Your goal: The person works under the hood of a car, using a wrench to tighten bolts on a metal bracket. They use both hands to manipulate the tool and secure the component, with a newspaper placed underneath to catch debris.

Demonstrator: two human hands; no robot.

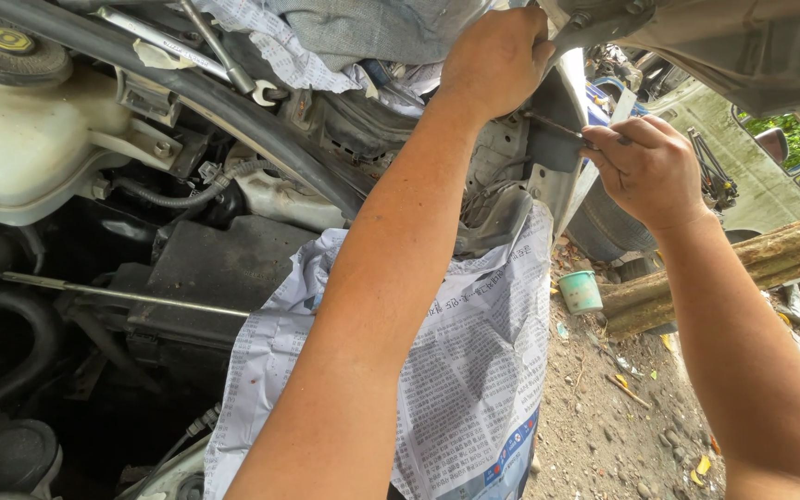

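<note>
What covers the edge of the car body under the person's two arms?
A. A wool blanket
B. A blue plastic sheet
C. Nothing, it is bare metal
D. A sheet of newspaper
D: a printed newspaper hangs over the car's edge, below the left hand and the right hand, which holds a thin tool.

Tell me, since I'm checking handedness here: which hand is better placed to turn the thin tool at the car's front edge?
Probably the right hand: its fingers already pinch the thin metal tool, whose tip points at the panel edge. The left hand is higher up, gripping the bodywork, seemingly bracing.
</note>
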